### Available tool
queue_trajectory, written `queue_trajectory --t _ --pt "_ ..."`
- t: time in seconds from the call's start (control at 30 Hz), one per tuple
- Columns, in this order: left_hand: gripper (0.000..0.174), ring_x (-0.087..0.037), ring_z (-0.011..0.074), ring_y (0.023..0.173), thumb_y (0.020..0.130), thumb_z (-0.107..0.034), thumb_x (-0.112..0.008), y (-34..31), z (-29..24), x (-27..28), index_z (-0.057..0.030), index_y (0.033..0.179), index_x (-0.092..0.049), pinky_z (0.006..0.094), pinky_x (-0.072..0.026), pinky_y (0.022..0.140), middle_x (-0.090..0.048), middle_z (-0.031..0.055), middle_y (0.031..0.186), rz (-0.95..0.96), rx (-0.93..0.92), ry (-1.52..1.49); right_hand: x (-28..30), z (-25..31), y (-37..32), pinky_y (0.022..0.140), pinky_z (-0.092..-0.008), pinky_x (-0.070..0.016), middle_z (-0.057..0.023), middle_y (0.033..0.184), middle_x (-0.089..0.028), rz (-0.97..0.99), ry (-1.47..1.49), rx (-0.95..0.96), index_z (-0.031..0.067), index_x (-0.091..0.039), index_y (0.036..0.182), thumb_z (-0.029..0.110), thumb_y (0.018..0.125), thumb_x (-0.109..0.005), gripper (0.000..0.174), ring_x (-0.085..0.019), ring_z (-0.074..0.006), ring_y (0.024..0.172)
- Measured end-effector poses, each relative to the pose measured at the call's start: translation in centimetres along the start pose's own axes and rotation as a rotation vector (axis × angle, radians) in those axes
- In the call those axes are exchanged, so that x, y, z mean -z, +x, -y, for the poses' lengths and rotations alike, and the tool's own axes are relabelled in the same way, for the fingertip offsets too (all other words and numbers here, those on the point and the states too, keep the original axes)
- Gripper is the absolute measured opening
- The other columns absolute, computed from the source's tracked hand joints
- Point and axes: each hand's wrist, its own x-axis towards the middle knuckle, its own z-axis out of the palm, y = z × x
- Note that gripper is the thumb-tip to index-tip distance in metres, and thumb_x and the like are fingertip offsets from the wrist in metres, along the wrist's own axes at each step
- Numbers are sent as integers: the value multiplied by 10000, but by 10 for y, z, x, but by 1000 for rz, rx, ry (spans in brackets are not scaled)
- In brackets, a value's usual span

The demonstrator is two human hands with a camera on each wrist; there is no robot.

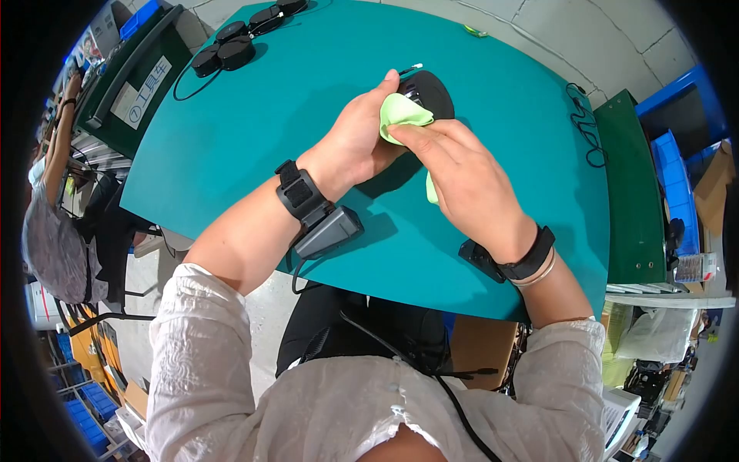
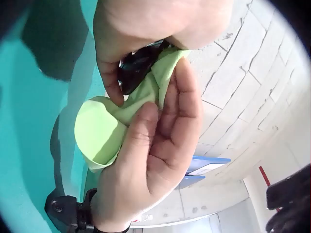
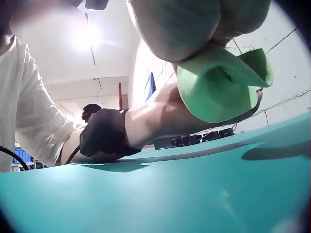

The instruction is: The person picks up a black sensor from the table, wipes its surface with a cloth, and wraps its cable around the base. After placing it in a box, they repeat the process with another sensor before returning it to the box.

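My left hand grips a black device with a flat round end above the table. A short cable with a white tip sticks out beyond its far side. My right hand pinches a light green cloth and presses it against the device. In the left wrist view, the cloth is bunched between right thumb and fingers, next to the glossy dark device. The right wrist view shows a loose fold of cloth hanging under my right hand. Fingers and cloth hide much of the device.
Several black round devices with a cable lie at the back left of the green table. A thin black cable lies near the right edge. Dark green cabinets flank the table, and a white block wall stands behind.
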Motion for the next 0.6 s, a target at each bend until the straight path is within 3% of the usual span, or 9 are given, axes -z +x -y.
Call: queue_trajectory --t 0.3,0.6 --pt "407 -611 185 977 1018 -397 -414 2 -2 1 -49 1151 -578 348 -496 892 -635 69 1081 30 -39 150 7 -7 1 816 -326 -533 -19 1073 -647 -33 -135 105 85 -626 1153 22 752 -608 406 -593 -208 1000" --pt "362 -605 150 925 998 -386 -482 -1 -5 1 -65 1125 -590 317 -498 824 -637 37 1018 59 -56 199 6 -13 0 809 -328 -528 -39 1066 -651 -72 -116 132 78 -632 1151 17 740 -611 416 -601 -216 979"
